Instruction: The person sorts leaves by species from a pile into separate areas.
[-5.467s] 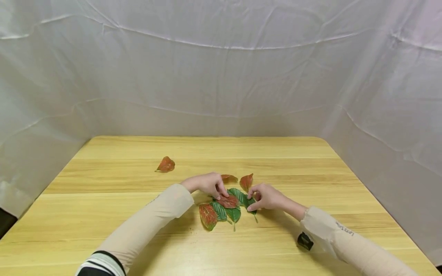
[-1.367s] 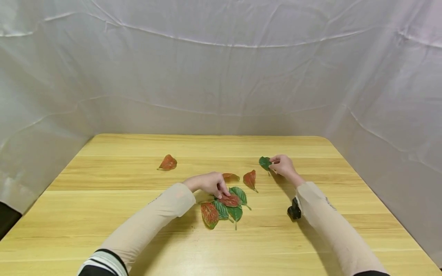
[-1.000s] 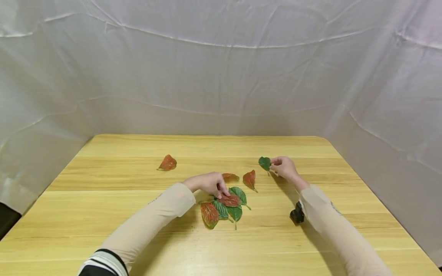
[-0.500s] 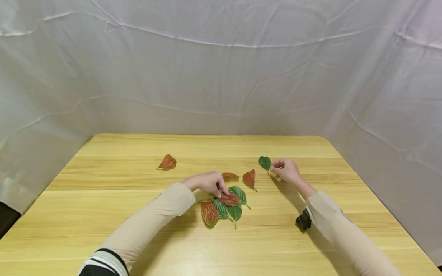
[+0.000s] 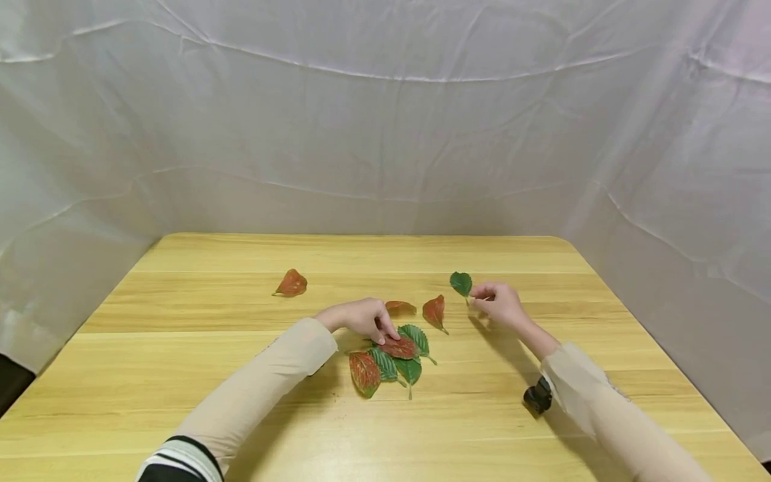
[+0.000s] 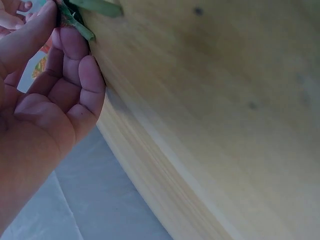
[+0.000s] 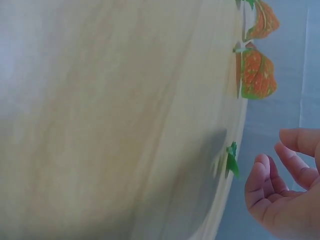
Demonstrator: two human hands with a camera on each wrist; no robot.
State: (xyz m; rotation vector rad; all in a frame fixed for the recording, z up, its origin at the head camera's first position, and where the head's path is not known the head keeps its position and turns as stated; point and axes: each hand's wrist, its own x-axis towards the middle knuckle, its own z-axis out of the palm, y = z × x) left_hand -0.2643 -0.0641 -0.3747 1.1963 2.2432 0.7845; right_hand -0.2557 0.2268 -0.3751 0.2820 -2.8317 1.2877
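In the head view my left hand (image 5: 361,318) pinches a red leaf (image 5: 401,347) on top of a small pile. Beneath that leaf lie green leaves (image 5: 409,370), partly overlapping. A red leaf with a green tip (image 5: 364,375) lies against the pile's left side. Farther back and to the right, a single green leaf (image 5: 461,283) lies on the table, its stem towards me. My right hand (image 5: 498,304) hovers just right of that stem; the right wrist view shows its fingers loosely bent around nothing, apart from the green leaf (image 7: 231,160).
Two red leaves lie behind the pile: a curled one (image 5: 400,308) and an upright-lying one (image 5: 434,312). Another red leaf (image 5: 292,284) sits at the back left. The wooden table (image 5: 241,415) meets white sheeting (image 5: 385,134) on three sides.
The right hand took a green leaf from the pile's right side, set it at the back right, let go and drew back slightly. The left hand keeps its place on the pile.
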